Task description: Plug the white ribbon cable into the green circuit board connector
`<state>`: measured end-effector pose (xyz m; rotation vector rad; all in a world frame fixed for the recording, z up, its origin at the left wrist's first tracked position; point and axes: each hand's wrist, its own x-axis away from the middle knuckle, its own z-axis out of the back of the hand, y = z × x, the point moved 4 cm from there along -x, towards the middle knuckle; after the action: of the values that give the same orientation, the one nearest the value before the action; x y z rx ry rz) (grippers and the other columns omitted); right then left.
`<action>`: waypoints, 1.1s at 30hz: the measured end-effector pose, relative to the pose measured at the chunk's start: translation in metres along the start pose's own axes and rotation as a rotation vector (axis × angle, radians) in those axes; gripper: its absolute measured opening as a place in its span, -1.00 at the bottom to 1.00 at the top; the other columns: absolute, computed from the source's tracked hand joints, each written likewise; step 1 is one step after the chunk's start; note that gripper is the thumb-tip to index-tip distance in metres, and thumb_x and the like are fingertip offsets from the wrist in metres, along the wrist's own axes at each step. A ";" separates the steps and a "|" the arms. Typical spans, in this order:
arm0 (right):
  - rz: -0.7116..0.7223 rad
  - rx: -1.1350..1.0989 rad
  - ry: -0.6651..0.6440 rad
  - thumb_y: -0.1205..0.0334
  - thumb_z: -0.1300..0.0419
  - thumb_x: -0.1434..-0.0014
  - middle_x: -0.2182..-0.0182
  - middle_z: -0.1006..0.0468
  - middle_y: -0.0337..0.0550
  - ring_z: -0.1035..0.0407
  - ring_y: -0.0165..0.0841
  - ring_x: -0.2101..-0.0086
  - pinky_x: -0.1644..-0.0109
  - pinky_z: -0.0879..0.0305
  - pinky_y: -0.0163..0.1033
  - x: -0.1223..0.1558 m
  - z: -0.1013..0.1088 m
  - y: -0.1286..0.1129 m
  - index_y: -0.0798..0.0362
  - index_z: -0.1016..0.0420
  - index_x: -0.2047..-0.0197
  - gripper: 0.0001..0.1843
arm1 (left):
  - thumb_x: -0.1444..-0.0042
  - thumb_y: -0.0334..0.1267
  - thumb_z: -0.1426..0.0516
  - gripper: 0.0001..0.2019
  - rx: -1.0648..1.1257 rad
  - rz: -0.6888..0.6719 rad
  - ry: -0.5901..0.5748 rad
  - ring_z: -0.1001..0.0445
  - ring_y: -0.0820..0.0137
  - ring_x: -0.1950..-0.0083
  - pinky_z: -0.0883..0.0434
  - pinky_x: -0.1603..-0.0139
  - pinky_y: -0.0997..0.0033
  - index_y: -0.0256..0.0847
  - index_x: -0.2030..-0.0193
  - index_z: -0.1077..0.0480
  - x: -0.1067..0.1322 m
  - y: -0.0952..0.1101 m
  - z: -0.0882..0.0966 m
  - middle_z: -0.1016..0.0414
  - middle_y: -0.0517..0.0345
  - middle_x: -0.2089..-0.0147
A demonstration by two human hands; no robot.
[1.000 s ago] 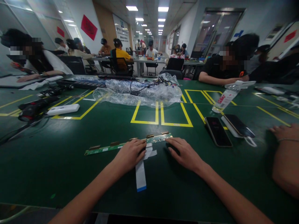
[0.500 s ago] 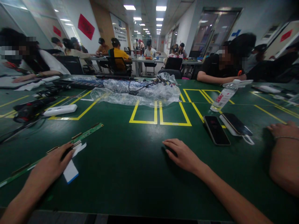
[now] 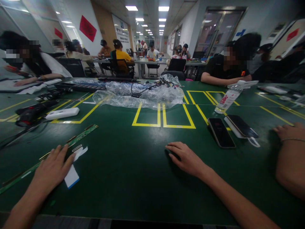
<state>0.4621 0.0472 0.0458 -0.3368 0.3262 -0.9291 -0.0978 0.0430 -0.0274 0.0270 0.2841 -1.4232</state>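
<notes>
A long narrow green circuit board (image 3: 82, 134) lies slanted on the green table (image 3: 133, 165) at the near left. A white flat ribbon cable (image 3: 71, 175) with a blue tip sticks out from it toward me. My left hand (image 3: 52, 168) rests flat on the board and the cable's upper end, fingers stretched out. My right hand (image 3: 187, 158) lies flat on the bare table near the middle, fingers together and extended, holding nothing.
Two dark phones (image 3: 221, 132) (image 3: 241, 126) lie right of my right hand, with a water bottle (image 3: 227, 99) behind them. Another person's arm (image 3: 289, 152) rests at far right. Crumpled clear plastic with black wires (image 3: 143, 92) lies mid-table. A white device (image 3: 62, 113) and black tools (image 3: 30, 114) sit at left.
My left hand slid the circuit board and its ribbon cable from the table's middle to the near left. In the last half second it barely shifted. My right hand stayed put.
</notes>
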 end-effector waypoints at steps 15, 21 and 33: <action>-0.025 0.071 0.033 0.17 -0.04 -0.35 -0.21 -0.40 0.04 -0.28 -0.12 -0.18 -0.23 -0.25 0.11 -0.003 -0.006 -0.003 0.01 -0.36 -0.27 -0.54 | -0.38 -0.10 0.09 -0.53 0.389 -0.693 0.017 -0.21 0.14 -0.41 -0.27 -0.34 -0.07 -0.21 -0.32 -0.28 0.019 0.280 0.088 -0.27 -0.08 -0.38; -0.055 0.201 0.026 0.13 -0.08 -0.32 -0.30 -0.29 0.13 -0.16 -0.04 -0.28 -0.32 -0.13 0.15 -0.004 -0.016 0.003 0.08 -0.29 -0.34 -0.45 | -0.36 -0.13 0.04 -0.57 0.471 -0.812 0.028 -0.27 0.15 -0.37 -0.29 -0.33 -0.01 -0.24 -0.27 -0.33 0.006 0.352 0.106 -0.35 -0.05 -0.33; -0.108 0.186 -0.056 -0.04 -0.08 -0.29 -0.38 -0.13 0.15 -0.03 0.00 -0.34 -0.37 0.01 0.17 -0.002 -0.013 -0.002 0.12 -0.19 -0.39 -0.30 | -0.37 -0.11 0.06 -0.57 0.513 -0.793 0.009 -0.27 0.13 -0.37 -0.28 -0.32 -0.06 -0.18 -0.28 -0.33 0.003 0.360 0.106 -0.34 -0.05 -0.34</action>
<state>0.4540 0.0459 0.0358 -0.2107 0.1697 -1.0460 0.2735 0.0753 0.0204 0.3739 -0.0934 -2.2553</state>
